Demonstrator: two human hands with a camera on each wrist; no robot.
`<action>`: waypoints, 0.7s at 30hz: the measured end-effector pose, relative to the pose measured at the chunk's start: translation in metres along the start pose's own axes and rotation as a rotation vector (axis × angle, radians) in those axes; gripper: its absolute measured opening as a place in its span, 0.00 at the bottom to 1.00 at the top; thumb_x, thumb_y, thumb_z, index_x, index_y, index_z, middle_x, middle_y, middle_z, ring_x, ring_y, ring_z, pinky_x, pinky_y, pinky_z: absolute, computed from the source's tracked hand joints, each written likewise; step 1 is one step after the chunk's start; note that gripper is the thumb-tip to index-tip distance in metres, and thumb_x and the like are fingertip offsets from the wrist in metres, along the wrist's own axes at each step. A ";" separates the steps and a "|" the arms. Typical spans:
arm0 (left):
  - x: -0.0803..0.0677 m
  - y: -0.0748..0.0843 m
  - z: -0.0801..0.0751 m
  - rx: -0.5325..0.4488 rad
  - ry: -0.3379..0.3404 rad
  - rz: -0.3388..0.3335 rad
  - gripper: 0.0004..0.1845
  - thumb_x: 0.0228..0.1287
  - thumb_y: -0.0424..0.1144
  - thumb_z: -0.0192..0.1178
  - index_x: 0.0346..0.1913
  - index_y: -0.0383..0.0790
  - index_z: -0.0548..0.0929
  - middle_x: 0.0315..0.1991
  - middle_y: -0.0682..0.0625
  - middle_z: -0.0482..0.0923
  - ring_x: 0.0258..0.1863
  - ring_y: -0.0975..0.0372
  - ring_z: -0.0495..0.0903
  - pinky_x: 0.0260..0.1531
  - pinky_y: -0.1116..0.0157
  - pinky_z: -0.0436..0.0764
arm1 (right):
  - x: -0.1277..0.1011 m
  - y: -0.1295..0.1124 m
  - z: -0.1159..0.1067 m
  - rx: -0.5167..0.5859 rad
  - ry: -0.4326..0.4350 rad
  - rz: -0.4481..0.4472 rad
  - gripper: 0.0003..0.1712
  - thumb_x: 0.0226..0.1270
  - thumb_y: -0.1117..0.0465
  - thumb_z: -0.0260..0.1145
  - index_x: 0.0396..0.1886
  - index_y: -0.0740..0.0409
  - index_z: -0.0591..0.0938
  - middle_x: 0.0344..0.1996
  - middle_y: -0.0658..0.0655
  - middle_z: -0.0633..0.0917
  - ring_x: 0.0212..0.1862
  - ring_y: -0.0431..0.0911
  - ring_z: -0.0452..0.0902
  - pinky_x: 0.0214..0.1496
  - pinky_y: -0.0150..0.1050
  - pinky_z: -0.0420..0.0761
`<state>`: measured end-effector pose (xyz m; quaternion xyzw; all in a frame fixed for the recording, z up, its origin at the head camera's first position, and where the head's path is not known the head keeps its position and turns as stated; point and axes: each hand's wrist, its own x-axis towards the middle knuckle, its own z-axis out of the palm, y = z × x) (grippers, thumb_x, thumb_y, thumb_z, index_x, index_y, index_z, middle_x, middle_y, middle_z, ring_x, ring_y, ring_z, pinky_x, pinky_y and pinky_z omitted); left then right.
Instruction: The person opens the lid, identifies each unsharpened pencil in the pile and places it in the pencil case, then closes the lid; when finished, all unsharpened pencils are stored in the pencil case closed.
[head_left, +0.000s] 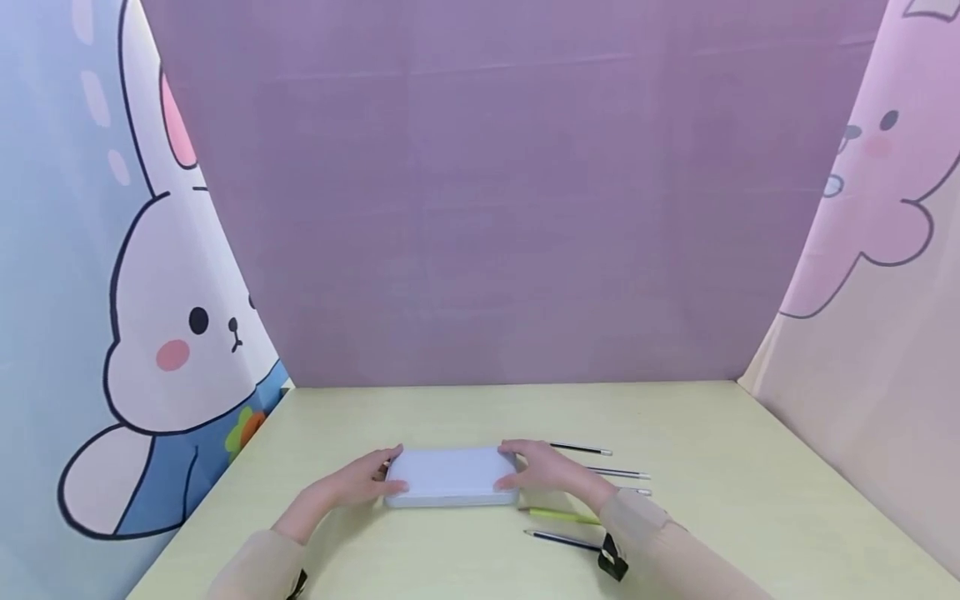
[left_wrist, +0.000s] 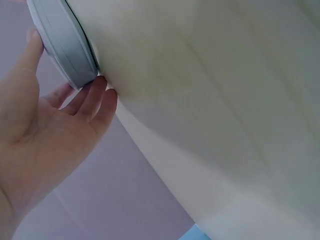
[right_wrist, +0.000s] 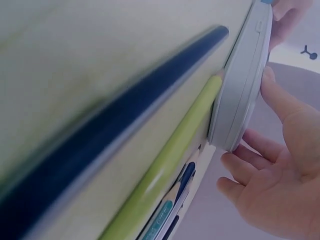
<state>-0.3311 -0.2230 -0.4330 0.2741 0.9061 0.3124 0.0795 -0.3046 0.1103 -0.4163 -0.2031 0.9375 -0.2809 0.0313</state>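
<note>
A pale green table (head_left: 712, 467) stands before purple and rabbit-printed curtains. On it, a flat grey-white pencil case (head_left: 450, 477), closed, lies between left hand (head_left: 360, 482) and right hand (head_left: 547, 471), fingers relaxed, touching its ends.

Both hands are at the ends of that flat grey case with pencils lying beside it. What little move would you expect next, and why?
Probably lifting the lid. The left hand and right hand touch the ends of the closed grey pencil case, with the right thumb on its top. The green pencil and dark pencils lie loose on the table beside it, outside the case.
</note>
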 end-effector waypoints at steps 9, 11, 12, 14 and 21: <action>0.001 0.013 0.002 0.038 0.022 -0.036 0.42 0.63 0.52 0.58 0.69 0.26 0.57 0.64 0.31 0.63 0.63 0.42 0.65 0.63 0.45 0.65 | -0.003 0.003 -0.010 0.025 -0.001 -0.039 0.37 0.56 0.49 0.70 0.62 0.62 0.72 0.63 0.62 0.72 0.66 0.59 0.63 0.68 0.57 0.63; 0.001 0.013 0.002 0.012 0.038 -0.051 0.42 0.62 0.51 0.59 0.68 0.25 0.57 0.63 0.30 0.64 0.61 0.42 0.67 0.62 0.45 0.67 | -0.002 0.005 -0.015 0.004 0.018 -0.084 0.32 0.59 0.51 0.68 0.60 0.63 0.74 0.61 0.62 0.74 0.64 0.58 0.66 0.66 0.55 0.67; 0.000 0.013 0.002 0.003 0.052 -0.056 0.42 0.62 0.51 0.60 0.68 0.24 0.58 0.63 0.30 0.65 0.60 0.42 0.68 0.61 0.46 0.68 | -0.002 0.006 -0.018 -0.003 0.033 -0.105 0.30 0.61 0.52 0.67 0.59 0.62 0.75 0.59 0.62 0.76 0.63 0.58 0.68 0.65 0.55 0.68; 0.000 0.013 0.000 -0.004 0.101 -0.064 0.39 0.61 0.49 0.61 0.66 0.25 0.62 0.61 0.31 0.67 0.58 0.42 0.71 0.58 0.46 0.71 | -0.002 0.008 -0.026 -0.002 0.072 -0.151 0.25 0.64 0.54 0.64 0.56 0.64 0.77 0.55 0.62 0.79 0.59 0.57 0.72 0.62 0.55 0.72; -0.005 0.013 -0.019 0.076 0.392 0.011 0.23 0.65 0.43 0.59 0.58 0.32 0.75 0.55 0.36 0.76 0.54 0.45 0.75 0.53 0.48 0.76 | -0.016 0.016 -0.067 -0.042 0.241 -0.204 0.16 0.69 0.55 0.58 0.49 0.59 0.81 0.46 0.57 0.85 0.51 0.53 0.79 0.54 0.54 0.78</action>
